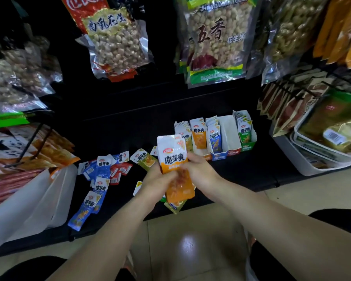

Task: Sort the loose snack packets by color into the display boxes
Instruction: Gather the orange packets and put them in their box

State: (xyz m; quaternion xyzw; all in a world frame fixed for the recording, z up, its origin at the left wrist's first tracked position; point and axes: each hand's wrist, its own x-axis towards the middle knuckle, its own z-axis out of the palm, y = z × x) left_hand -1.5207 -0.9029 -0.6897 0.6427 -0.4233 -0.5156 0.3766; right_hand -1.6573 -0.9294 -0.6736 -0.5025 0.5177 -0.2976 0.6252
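Low black shelf [130, 122], store aisle; hanging peanut bags [118, 43] above it.

Row of display boxes [234, 151] stands on the shelf at right of centre. From left: a yellow-green set, an orange box [199, 136], a blue box [216, 138], one white compartment [229, 130] that looks bare inside, a green box [245, 132] at the far end.

Loose packets [103, 171] scattered on the shelf left of the hands — blue, red, a couple yellow-green, lying flat and overlapping.

Left hand [156, 183] and right hand [201, 171] meet in front of the boxes, both closed around a small stack of orange packets [171, 157]. The stack stands upright, top clear above the fingers, lower end sticking out below; a yellow-green packet [174, 205] peeks out under it, held or lying on the shelf — cannot tell.

Step in hand, as I judge it: gathering and squaring the orange ones before filing them. Sorting looks partway done, plenty still loose.

Next move calls for carrying the stack forward and right to the orange box, keeping it upright, and sliding it in beside those already standing there without tipping them.
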